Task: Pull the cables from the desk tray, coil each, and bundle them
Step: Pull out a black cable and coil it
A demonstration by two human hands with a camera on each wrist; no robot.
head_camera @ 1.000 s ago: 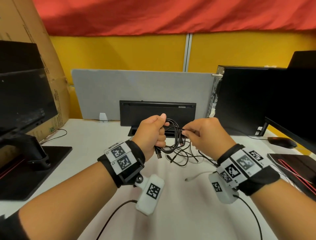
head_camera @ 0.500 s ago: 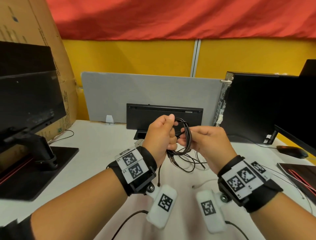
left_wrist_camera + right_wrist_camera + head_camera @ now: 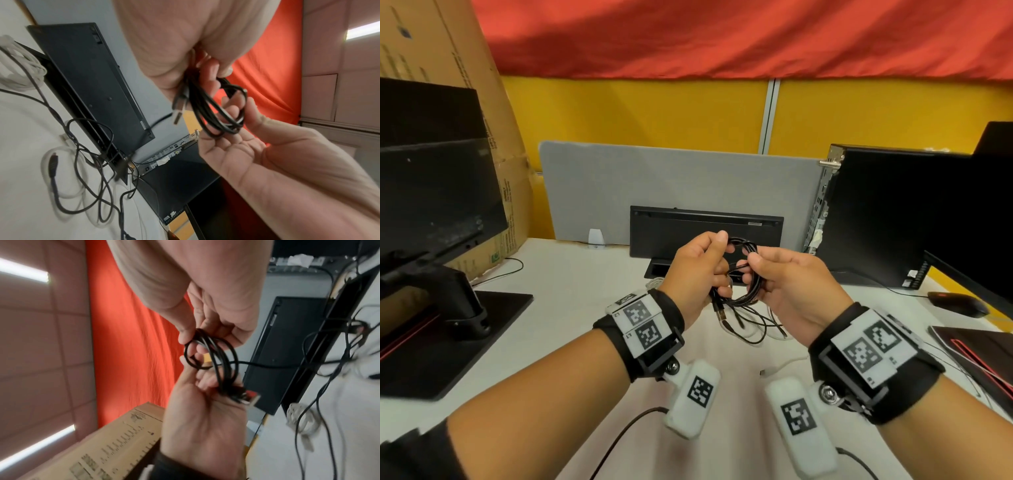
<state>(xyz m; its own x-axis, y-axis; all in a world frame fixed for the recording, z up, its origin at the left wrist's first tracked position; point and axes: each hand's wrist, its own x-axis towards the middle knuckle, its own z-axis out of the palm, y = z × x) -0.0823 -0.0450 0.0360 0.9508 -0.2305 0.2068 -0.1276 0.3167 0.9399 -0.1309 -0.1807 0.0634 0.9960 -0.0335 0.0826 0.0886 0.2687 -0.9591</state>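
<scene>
The white worktop [image 3: 571, 284] carries a black tray [image 3: 657, 270] at its rear and loose cables [image 3: 82, 186] in front of it. Above these, the left hand [image 3: 697, 270] grips a black coil [image 3: 748, 291], fingers curled round its strands. The right hand [image 3: 791, 287] pinches the coil's other side.

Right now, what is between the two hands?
In the head view, the black cable coil sits between the left hand and the right hand; both grip it above the desk.
</scene>
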